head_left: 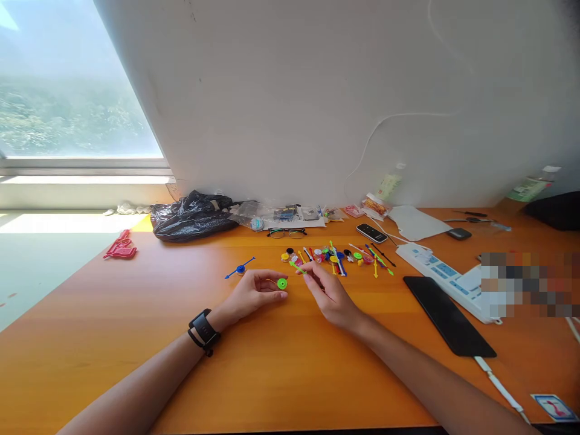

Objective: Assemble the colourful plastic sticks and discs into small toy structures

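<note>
My left hand (254,294), with a black watch (205,331) on its wrist, pinches a small round green plastic disc (282,284) between thumb and fingers. Facing it, my right hand (327,294) grips a thin green plastic arrow (296,266), its tip pointing up and left. The disc and the arrow are close but apart. Beyond my left hand lies a blue arrow on a round blue base (240,270). Past my right hand is a loose pile of coloured arrows and round pieces (335,258) in yellow, white, red, blue, green and black.
At the back are a black plastic bag (193,217), eyeglasses (287,232) and a black remote-like device (371,233). To the right lie a white power strip (446,275) and a black phone (448,315) with a cable. A red plastic piece (121,246) lies left.
</note>
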A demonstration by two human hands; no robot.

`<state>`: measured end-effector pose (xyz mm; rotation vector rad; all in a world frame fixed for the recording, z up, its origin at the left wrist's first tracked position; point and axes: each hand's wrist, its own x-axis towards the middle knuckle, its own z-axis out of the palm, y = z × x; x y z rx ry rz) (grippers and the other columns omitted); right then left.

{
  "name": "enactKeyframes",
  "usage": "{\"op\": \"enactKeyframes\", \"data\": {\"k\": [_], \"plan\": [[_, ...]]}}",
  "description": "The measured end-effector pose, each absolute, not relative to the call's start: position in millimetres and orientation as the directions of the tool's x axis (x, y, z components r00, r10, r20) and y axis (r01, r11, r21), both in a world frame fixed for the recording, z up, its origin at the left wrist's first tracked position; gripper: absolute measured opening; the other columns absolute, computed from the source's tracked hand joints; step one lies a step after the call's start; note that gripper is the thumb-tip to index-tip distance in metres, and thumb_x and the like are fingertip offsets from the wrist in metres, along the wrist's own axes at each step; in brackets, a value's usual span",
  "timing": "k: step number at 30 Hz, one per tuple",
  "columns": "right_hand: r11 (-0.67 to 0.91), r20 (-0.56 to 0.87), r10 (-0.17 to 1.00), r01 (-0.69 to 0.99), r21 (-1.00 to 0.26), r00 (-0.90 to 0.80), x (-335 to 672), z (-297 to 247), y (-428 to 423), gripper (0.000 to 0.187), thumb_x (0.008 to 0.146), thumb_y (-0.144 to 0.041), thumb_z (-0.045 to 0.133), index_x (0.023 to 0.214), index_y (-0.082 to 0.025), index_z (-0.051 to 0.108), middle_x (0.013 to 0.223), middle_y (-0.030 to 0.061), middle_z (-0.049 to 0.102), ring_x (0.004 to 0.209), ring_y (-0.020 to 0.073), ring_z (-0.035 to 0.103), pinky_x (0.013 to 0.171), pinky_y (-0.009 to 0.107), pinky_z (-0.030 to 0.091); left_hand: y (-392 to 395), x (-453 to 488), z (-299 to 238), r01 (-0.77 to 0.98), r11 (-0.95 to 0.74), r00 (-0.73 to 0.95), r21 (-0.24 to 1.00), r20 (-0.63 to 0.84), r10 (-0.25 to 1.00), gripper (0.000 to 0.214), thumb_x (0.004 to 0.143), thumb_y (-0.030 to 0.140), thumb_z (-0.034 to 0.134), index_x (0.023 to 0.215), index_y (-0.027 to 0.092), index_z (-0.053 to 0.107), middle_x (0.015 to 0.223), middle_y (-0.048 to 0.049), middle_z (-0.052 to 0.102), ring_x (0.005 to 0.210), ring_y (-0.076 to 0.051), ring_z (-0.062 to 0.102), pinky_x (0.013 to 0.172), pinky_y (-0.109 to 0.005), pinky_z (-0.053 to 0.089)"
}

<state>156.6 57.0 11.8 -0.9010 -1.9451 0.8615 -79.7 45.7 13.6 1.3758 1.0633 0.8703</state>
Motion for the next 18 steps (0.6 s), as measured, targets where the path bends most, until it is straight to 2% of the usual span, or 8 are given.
{"op": "enactKeyframes", "data": {"k": [2,4,7,12,18], "plan": [[0.559,0.409,0.785,0.249,-0.791,-0.464,154.2,10.5,56.7,0.018,0.108,-0.032,0.047,0.111,-0.024,0.062,0.1,0.0045,0.065,0.093,0.0209,0.061,0.086,0.033,0.047,45.4,-79.4,13.5,0.098,0.024,0.34,0.995,-0.056,0.939,0.051,0.074,0.039,0.092,0.117,0.013,0.078,0.103,-0.011,0.08,0.092,-0.023,0.074,0.087,-0.033,0.058],[0.56,0.397,0.772,0.236,-0.794,-0.496,152.0,7.8,55.4,0.019,0.108,-0.03,0.047,0.117,-0.024,0.062,0.106,0.0057,0.067,0.101,0.022,0.063,0.093,0.035,0.047,45.0,-78.9,13.2,0.081,0.002,0.365,0.997,-0.032,0.93,0.049,0.076,0.038,0.091,0.116,0.013,0.078,0.106,-0.0122,0.08,0.094,-0.024,0.074,0.088,-0.033,0.058],[0.49,0.337,0.796,0.207,-0.847,-0.502,149.5,1.4,52.4,0.02,0.108,-0.032,0.049,0.124,-0.025,0.057,0.101,0.0042,0.067,0.093,0.0201,0.064,0.087,0.033,0.05,43.9,-77.4,14.6,0.063,-0.019,0.402,0.998,-0.009,0.915,0.048,0.078,0.04,0.09,0.116,0.013,0.079,0.106,-0.0133,0.081,0.095,-0.025,0.075,0.087,-0.033,0.058],[0.437,0.304,0.797,0.15,-0.887,-0.522,147.1,-10.0,51.4,0.013,0.106,-0.034,0.055,0.109,-0.023,0.06,0.102,0.0044,0.068,0.094,0.0194,0.065,0.084,0.031,0.051,40.1,-74.3,23.6,0.093,-0.042,0.418,0.995,-0.001,0.908,0.043,0.082,0.039,0.087,0.115,0.012,0.08,0.11,-0.0141,0.081,0.1,-0.028,0.076,0.087,-0.033,0.059],[0.403,0.246,0.795,0.18,-0.897,-0.555,146.4,-16.1,53.4,0.016,0.105,-0.037,0.056,0.105,-0.023,0.063,0.097,0.0029,0.068,0.087,0.0177,0.063,0.079,0.028,0.049,35.7,-72.9,29.1,0.117,-0.115,0.469,0.986,0.047,0.882,0.035,0.091,0.039,0.078,0.116,0.014,0.081,0.113,-0.012,0.081,0.103,-0.028,0.075,0.089,-0.033,0.059]]}}
